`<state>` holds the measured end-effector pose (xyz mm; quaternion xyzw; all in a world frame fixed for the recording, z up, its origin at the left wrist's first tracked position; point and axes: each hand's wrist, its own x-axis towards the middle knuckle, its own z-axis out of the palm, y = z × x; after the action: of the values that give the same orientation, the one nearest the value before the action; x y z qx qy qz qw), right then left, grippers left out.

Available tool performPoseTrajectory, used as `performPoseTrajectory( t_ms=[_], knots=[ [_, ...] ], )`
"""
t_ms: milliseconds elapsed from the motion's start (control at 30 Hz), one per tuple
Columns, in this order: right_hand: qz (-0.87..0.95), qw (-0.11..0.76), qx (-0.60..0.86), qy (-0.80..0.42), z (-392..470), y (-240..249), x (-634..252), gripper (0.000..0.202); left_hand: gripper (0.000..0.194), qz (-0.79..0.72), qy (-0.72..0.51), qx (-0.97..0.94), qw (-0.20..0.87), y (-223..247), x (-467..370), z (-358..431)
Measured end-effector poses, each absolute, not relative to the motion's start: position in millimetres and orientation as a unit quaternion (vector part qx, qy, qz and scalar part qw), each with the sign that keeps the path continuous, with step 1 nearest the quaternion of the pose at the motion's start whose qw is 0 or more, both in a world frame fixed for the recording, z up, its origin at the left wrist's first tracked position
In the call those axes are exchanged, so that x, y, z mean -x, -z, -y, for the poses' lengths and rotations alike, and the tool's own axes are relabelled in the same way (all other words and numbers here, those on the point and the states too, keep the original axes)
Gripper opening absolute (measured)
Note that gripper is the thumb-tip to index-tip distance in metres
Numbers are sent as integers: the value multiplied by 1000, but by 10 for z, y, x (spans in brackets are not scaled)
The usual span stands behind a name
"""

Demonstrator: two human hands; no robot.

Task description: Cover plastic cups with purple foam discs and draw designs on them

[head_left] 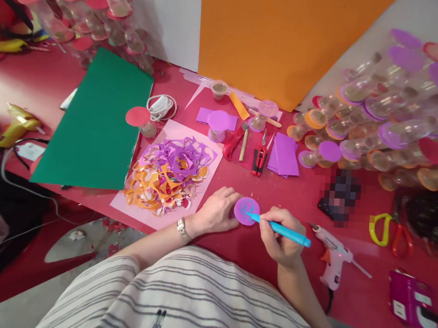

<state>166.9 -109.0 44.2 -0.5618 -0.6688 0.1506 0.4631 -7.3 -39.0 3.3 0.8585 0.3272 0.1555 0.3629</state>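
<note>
A light blue marker pen (pixel 283 231) is held in my right hand (pixel 282 237), its tip touching the purple disc (pixel 243 216). Blue marks show on the face of that disc. My left hand (pixel 218 211) is closed around the disc's left side, steadying it near the table's front edge; whatever lies under the disc is hidden. Farther back stand hourglass-like clear pieces with disc tops: one with a purple top (pixel 217 120), one with a marked purple top (pixel 268 109) and one with a red top (pixel 138 116).
Paper scraps (pixel 166 175) heap on a pink sheet (pixel 129 205), beside a green board (pixel 98 127). Red-handled pliers (pixel 259 160) and purple cards (pixel 284 155) lie ahead. A white glue gun (pixel 334 257), scissors (pixel 381 229) and stacked hourglasses (pixel 359 118) are at right.
</note>
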Motion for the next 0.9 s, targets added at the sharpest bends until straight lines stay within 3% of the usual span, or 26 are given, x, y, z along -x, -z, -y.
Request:
performPoseTrajectory(
  t_ms=[467,667,900],
  knots=[
    [649,462,584,-155,1084,-458,-1686,4,26,-336,-156,-859,355,-32,49,389],
    [695,449,530,-184,1094,-510,-1629,7,24,-336,-165,-856,356,-46,54,397],
    [674,453,565,-144,973,-456,-1598,3,22,-330,-160,-862,350,-39,58,394]
  ],
)
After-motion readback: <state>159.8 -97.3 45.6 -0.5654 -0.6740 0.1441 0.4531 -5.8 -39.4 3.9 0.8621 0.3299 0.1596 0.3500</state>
